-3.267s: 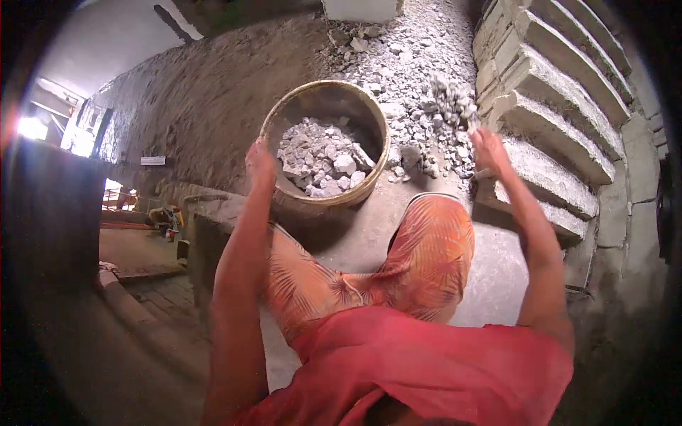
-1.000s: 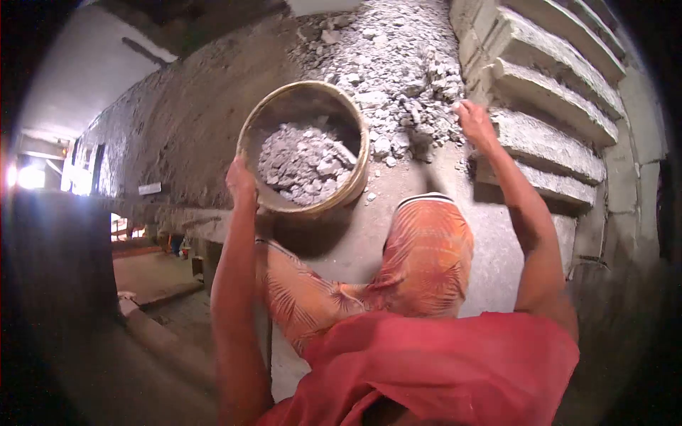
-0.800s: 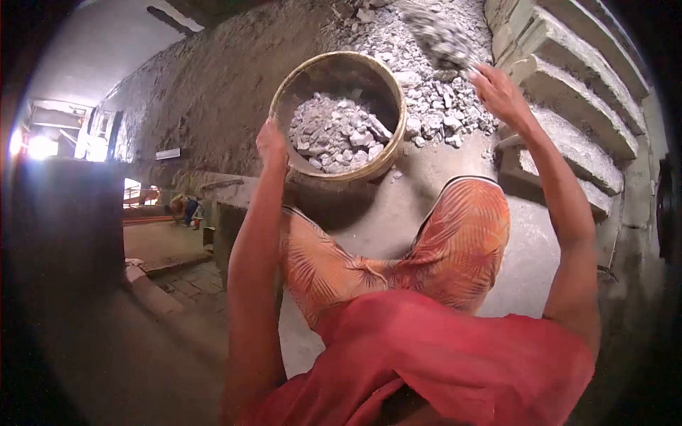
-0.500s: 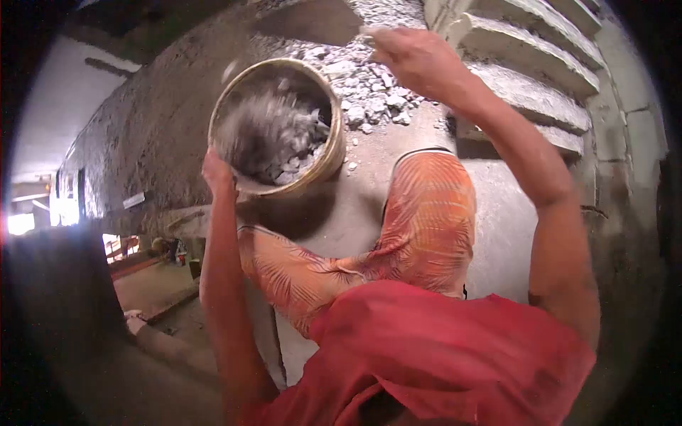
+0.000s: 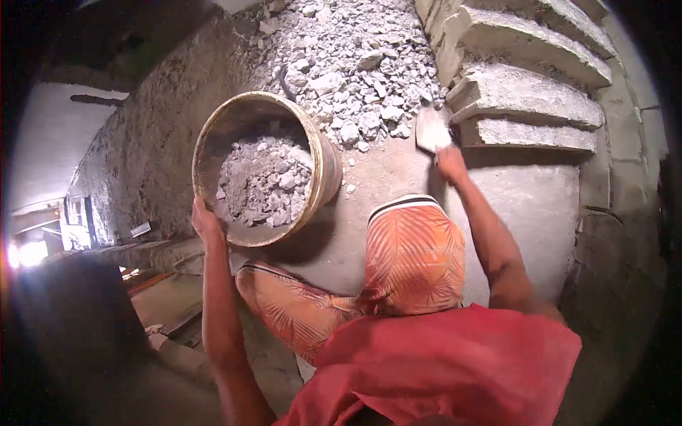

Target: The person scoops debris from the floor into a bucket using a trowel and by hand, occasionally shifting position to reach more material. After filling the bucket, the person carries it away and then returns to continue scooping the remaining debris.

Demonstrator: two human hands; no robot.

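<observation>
My left hand (image 5: 206, 221) grips the near left rim of a large, dirty bucket (image 5: 328, 160). The bucket leans toward me, and grey rubble (image 5: 266, 181) lies inside it. My right hand (image 5: 450, 165) is closed around the handle of a trowel (image 5: 432, 130); the handle itself is mostly hidden by the fingers. The pale blade is low at the right near edge of a heap of broken concrete (image 5: 355, 71), beside the stairs. The trowel is slightly blurred.
Rough concrete steps (image 5: 529, 99) rise on the right, close to the trowel. A rough wall (image 5: 153, 135) runs along the left, behind the bucket. My knees, in orange patterned shorts (image 5: 415, 259), are near the bucket. Small stone bits lie on the floor (image 5: 383, 170).
My right hand has swung the trowel down from above the bucket to the right edge of the heap. Blurred rubble falling into the bucket has settled. My left hand stays on the rim.
</observation>
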